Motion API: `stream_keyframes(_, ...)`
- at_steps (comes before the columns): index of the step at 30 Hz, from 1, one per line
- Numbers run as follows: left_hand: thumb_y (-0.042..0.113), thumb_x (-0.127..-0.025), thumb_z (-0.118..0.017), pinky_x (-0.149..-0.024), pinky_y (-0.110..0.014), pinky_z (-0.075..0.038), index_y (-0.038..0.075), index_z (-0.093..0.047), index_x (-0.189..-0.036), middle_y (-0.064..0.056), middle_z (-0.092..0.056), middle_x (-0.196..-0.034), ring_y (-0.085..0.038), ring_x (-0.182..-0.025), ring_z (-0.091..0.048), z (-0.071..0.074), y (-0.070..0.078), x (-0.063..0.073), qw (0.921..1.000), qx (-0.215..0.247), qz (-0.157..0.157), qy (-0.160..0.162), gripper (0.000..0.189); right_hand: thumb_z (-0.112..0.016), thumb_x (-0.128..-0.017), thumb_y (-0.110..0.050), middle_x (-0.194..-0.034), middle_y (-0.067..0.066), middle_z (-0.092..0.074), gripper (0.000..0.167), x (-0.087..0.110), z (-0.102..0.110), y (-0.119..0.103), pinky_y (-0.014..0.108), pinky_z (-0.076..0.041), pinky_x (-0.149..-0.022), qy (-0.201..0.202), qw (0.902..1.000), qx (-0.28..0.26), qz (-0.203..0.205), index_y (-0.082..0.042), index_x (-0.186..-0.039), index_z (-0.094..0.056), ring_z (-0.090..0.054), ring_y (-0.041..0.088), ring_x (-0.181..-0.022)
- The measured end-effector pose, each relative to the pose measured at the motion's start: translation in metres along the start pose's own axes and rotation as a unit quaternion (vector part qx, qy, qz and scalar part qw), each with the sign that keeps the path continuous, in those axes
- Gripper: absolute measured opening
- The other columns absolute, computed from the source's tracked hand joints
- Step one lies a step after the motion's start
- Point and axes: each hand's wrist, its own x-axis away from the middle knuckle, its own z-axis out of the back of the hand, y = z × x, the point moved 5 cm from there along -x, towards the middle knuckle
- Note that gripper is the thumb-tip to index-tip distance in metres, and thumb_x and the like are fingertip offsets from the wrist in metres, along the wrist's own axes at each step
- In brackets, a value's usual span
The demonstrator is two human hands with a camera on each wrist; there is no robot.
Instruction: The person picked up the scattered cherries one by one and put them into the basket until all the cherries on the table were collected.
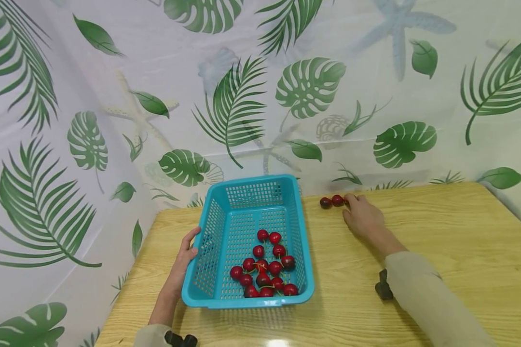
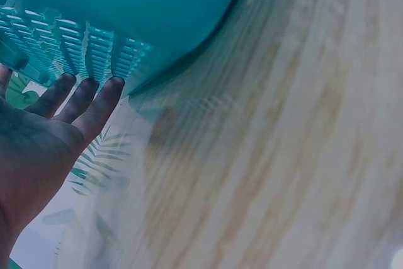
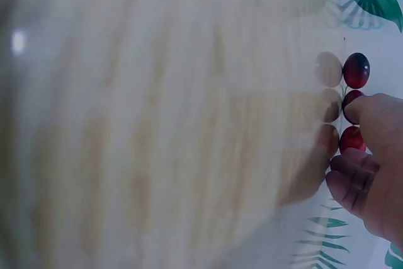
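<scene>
A blue-green plastic basket (image 1: 305,255) with perforated walls stands on the table, and several dark red cherries (image 1: 262,265), some with stems, lie in its near part. My left hand (image 1: 183,262) is at the basket's left side. In the left wrist view, its extended fingers (image 2: 94,108) touch the outer wall. To the right of the basket, near the table's back edge, two cherries (image 1: 332,201) show beside my right hand (image 1: 364,219). The right wrist view shows a row of three, the lowest cherry (image 3: 352,139) between the right hand's fingers, partly hidden.
The wood-grain table (image 1: 451,250) has a glossy surface that reflects the cherries and basket. Behind it and along the left hangs a white cloth (image 1: 260,120) printed with green leaves and starfish. Each wrist wears a small black camera (image 1: 384,286).
</scene>
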Motion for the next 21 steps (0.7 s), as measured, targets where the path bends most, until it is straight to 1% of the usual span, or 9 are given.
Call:
stream_keyframes(3, 0.022, -0.101, -0.031, -0.094, -0.032, -0.045, 0.018, -0.017, -0.157, -0.023, -0.024, -0.156, -0.034, -0.128, -0.039, -0.0001, 0.001, 0.0002, 1.0, -0.007, -0.002, 0.002, 0.057, -0.048, -0.099, -0.02, -0.124, 0.031, -0.053, 0.04, -0.0026, -0.0003, -0.0028, 0.055, -0.051, -0.073, -0.008, 0.9999, 0.005, 0.004, -0.001, -0.134, -0.05, -0.061, 0.044, -0.093)
stream_keyframes(6, 0.022, -0.102, -0.031, -0.094, -0.032, -0.045, 0.018, -0.018, -0.157, -0.022, -0.024, -0.156, -0.033, -0.128, -0.039, 0.0001, 0.0008, -0.0002, 1.0, -0.008, -0.001, 0.002, 0.057, -0.048, -0.098, -0.016, -0.12, 0.029, -0.057, 0.034, -0.0037, -0.0003, -0.0046, 0.055, -0.05, -0.077, -0.014, 0.9999, 0.004, 0.008, 0.001, -0.126, -0.057, -0.061, 0.045, -0.097)
stream_keyframes(9, 0.022, -0.102, -0.031, -0.095, -0.032, -0.044, 0.018, -0.018, -0.156, -0.021, -0.022, -0.157, -0.035, -0.13, -0.036, 0.0002, 0.0005, -0.0006, 1.0, -0.007, -0.001, 0.001, 0.057, -0.05, -0.097, -0.014, -0.115, 0.027, -0.06, 0.029, -0.0035, -0.0005, -0.0062, 0.055, -0.05, -0.079, -0.021, 0.9997, 0.003, 0.013, 0.002, -0.118, -0.063, -0.061, 0.044, -0.099)
stream_keyframes(12, 0.022, -0.102, -0.031, -0.096, -0.034, -0.043, 0.018, -0.018, -0.157, -0.021, -0.021, -0.158, -0.038, -0.133, -0.034, 0.0004, 0.0003, -0.0006, 1.0, -0.007, -0.004, 0.002, 0.057, -0.053, -0.096, -0.013, -0.109, 0.025, -0.061, 0.025, -0.0036, -0.001, -0.0069, 0.053, -0.051, -0.078, -0.024, 0.9996, 0.006, 0.015, 0.002, -0.112, -0.066, -0.061, 0.041, -0.095)
stream_keyframes(15, 0.022, -0.102, -0.031, -0.097, -0.037, -0.041, 0.018, -0.018, -0.157, -0.021, -0.02, -0.159, -0.041, -0.135, -0.032, 0.0003, 0.0, -0.0003, 1.0, -0.007, -0.006, 0.0, 0.057, -0.056, -0.095, -0.012, -0.099, 0.022, -0.062, 0.019, -0.0041, -0.0004, -0.0075, 0.05, -0.051, -0.073, -0.02, 0.9995, 0.012, 0.021, 0.002, -0.102, -0.068, -0.061, 0.037, -0.087)
stream_keyframes(18, 0.023, -0.101, -0.031, -0.098, -0.04, -0.041, 0.019, -0.018, -0.157, -0.021, -0.02, -0.159, -0.042, -0.135, -0.032, 0.0003, -0.0004, 0.0001, 1.0, -0.004, -0.005, 0.0, 0.057, -0.056, -0.095, -0.009, -0.089, 0.02, -0.061, 0.016, -0.0043, 0.0004, -0.008, 0.048, -0.05, -0.069, -0.016, 0.9993, 0.022, 0.026, 0.001, -0.093, -0.068, -0.061, 0.034, -0.082)
stream_keyframes(21, 0.023, -0.101, -0.031, -0.098, -0.04, -0.041, 0.019, -0.017, -0.157, -0.021, -0.02, -0.159, -0.042, -0.135, -0.032, 0.0004, -0.001, 0.0004, 1.0, -0.002, -0.003, 0.001, 0.057, -0.053, -0.096, -0.007, -0.085, 0.019, -0.061, 0.017, -0.0044, 0.0007, -0.0077, 0.047, -0.051, -0.068, -0.019, 0.9992, 0.027, 0.023, 0.001, -0.088, -0.066, -0.062, 0.035, -0.082)
